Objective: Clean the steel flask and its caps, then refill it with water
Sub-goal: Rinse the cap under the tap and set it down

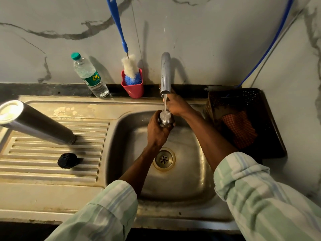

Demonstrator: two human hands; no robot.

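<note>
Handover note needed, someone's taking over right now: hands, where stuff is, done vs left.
Left hand grips the steel cap under the running tap, over the sink. Right hand is behind the spout, apparently at the tap; its grip is hidden.
Flask stands uncapped on the drainboard, black cap in front of it.
Done: flask opened, steel cap being rinsed.
Left: black cap, flask (cleaning state unclear), refill, recap.

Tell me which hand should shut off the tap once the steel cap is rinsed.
Right. The right hand already reaches behind the tap, seemingly free, while the left hand grips the steel cap under the stream.
</note>
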